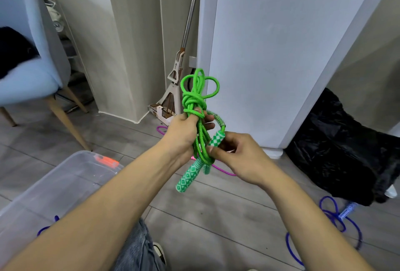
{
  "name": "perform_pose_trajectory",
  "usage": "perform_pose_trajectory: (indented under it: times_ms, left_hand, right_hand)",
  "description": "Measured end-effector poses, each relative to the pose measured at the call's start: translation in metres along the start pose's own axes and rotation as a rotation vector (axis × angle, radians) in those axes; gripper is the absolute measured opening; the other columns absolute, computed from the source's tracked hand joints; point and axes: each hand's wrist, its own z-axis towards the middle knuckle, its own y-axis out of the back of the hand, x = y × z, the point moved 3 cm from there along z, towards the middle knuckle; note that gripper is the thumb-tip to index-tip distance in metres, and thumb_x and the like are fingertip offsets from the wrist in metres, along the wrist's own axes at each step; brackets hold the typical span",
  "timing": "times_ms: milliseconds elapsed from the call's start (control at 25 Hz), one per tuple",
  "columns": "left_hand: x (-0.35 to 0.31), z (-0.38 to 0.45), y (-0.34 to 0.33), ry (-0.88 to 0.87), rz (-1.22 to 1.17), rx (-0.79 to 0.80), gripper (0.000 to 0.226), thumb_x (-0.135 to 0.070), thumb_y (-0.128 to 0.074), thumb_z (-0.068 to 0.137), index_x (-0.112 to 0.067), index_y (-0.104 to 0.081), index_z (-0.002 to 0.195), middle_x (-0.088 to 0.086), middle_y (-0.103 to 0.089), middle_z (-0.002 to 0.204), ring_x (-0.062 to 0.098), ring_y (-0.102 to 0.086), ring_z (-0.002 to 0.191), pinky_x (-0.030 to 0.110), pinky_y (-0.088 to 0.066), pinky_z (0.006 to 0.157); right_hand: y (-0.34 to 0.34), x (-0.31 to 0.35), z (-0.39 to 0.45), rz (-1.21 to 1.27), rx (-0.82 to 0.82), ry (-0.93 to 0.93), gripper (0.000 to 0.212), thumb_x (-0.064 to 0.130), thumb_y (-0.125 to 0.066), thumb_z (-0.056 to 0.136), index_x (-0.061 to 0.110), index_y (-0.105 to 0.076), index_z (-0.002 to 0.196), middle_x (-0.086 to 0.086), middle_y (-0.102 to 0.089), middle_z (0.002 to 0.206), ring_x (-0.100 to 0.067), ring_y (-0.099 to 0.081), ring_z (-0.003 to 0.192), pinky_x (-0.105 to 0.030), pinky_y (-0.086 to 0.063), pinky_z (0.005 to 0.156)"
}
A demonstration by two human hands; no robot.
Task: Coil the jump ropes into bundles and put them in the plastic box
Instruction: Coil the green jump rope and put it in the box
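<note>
Green jump rope [195, 106] is nearly bundled, held up in front: the left hand [184, 134] grips its coils, the right hand [236, 151] pinches one handle [216, 139]. Blue rope [333, 216] and pink rope [223, 170] lie uncoiled on the floor; plastic box [65, 175] waits lower left.

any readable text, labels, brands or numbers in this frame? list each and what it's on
None readable.
Green rope handles: diamond and check pattern only, no lettering.
Plastic box: clear, with an orange latch, no label visible.
Mop head by the wall: any mark on it is too small and blurred to read.
White cabinet: blank glossy front.
</note>
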Motion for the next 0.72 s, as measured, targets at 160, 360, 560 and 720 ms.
perform_pose_trajectory:
  times_ms: [160,360,560,720]
  left_hand:
    - [-0.003,0.004,0.005,0.009,-0.074,-0.01,0.027,-0.02,-0.045,0.105,-0.009,-0.057,0.084,0.001,-0.067,0.065,0.018,-0.063,0.065,0.034,-0.05,0.068]
    - [0.001,-0.002,0.001,-0.083,0.269,0.105,0.028,-0.02,-0.047,0.105,-0.011,-0.062,0.083,0.001,-0.068,0.073,0.016,-0.06,0.068,0.029,-0.049,0.066]
    - [0.006,-0.002,-0.002,-0.139,0.405,0.105,0.027,-0.022,-0.049,0.104,-0.012,-0.066,0.084,0.002,-0.065,0.08,0.015,-0.056,0.074,0.028,-0.043,0.068]
    - [0.001,-0.003,0.0,-0.147,0.33,0.09,0.029,-0.018,-0.045,0.105,-0.01,-0.062,0.083,0.002,-0.071,0.081,0.008,-0.066,0.067,0.023,-0.052,0.064]
  right_hand:
    - [0.01,0.006,0.003,0.089,-0.108,0.049,0.03,0.033,-0.072,0.09,0.005,-0.064,0.082,-0.014,-0.05,0.066,-0.02,-0.045,0.061,-0.036,-0.039,0.062]
    - [0.03,0.017,0.002,0.315,-0.414,0.116,0.017,0.018,-0.063,0.098,0.002,-0.06,0.091,-0.009,-0.05,0.067,-0.018,-0.049,0.061,-0.024,-0.041,0.058]
    - [0.03,0.014,0.001,0.388,-0.537,0.116,0.017,0.017,-0.063,0.098,0.001,-0.06,0.093,0.002,-0.063,0.067,-0.01,-0.06,0.056,-0.016,-0.044,0.057]
    - [0.027,0.013,0.0,0.321,-0.378,0.092,0.008,0.019,-0.07,0.093,0.011,-0.069,0.091,0.0,-0.074,0.073,-0.015,-0.071,0.065,-0.025,-0.056,0.067]
